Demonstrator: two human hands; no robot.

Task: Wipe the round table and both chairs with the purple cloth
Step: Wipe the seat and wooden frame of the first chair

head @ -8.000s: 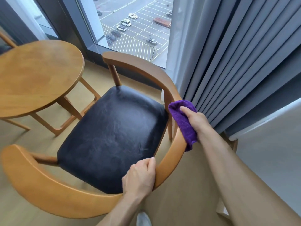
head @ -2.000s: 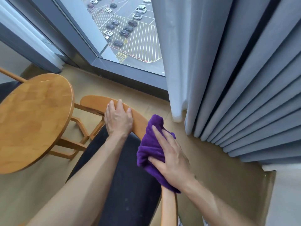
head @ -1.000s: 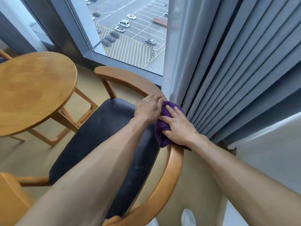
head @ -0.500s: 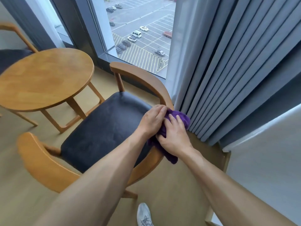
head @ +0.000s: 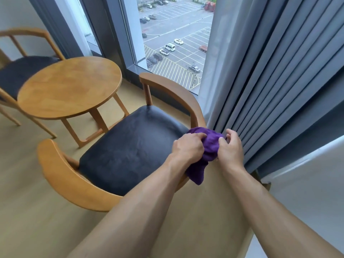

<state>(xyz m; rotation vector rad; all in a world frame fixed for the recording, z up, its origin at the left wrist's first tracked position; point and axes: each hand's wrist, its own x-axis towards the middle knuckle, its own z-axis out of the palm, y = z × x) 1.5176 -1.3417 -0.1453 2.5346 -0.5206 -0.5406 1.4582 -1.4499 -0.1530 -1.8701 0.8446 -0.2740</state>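
The purple cloth [head: 208,146] was held bunched between both hands at the right side of the near chair [head: 130,146], over its curved wooden backrest, with one end hanging below the rail. The left hand [head: 188,146] was curled round the cloth's left part in a firm grip; the right hand [head: 229,148] pinched its right edge with thumb and bent fingers. Just beyond the right hand hung the grey curtain [head: 279,71], touching or nearly touching the knuckles, so little room was left on that side. Open floor [head: 28,202] lay to the left of the chair. The round table [head: 68,86], its surface bare, stood apart from the chair's front edge, and the second chair [head: 22,67] was seen behind it, against the wall.

Half a second earlier the two hands had been pressed close together over the cloth; by now they had been drawn apart, with more cloth exposed between them.
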